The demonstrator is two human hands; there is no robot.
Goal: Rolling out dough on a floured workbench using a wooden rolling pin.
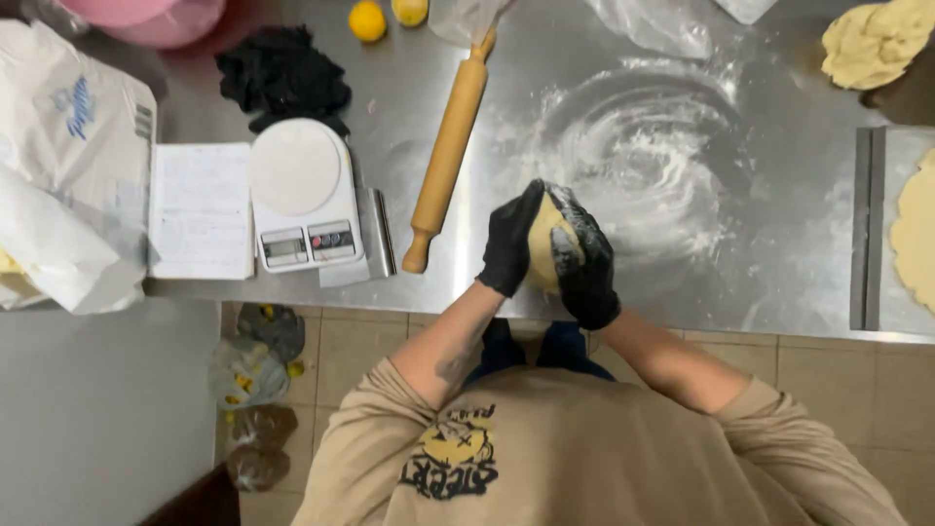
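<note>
A: Grip first. What do the hands have?

B: Both in black gloves. Left hand (508, 244) and right hand (587, 263) are cupped together around a yellow ball of dough (542, 255). The dough sits between the palms, pressed from both sides, only a strip of it showing between the gloves. The right glove is dusted with flour.

A: Where is that over the worktop?

B: Just above the near edge of the steel worktop (779, 253), about the middle of its length. The dough is held up, not lying on the steel.

A: Nearest things?

B: A swirled patch of flour (648, 161) just beyond and to the right of the hands. To the left, a wooden rolling pin (446, 156) lies tilted, its near handle close to the left hand but apart from it.

A: Further out?

B: Left of the pin, a white kitchen scale (304, 200), with a metal scraper (375, 234) at its right side. Then a sheet of paper (201, 209), and a white bag (68, 166) at the left end. A black cloth (282, 78) lies behind the scale. At the far right corner, a lump of dough (872, 44); at the right edge, a tray (877, 234) with a rolled-out sheet of dough (916, 229).
</note>
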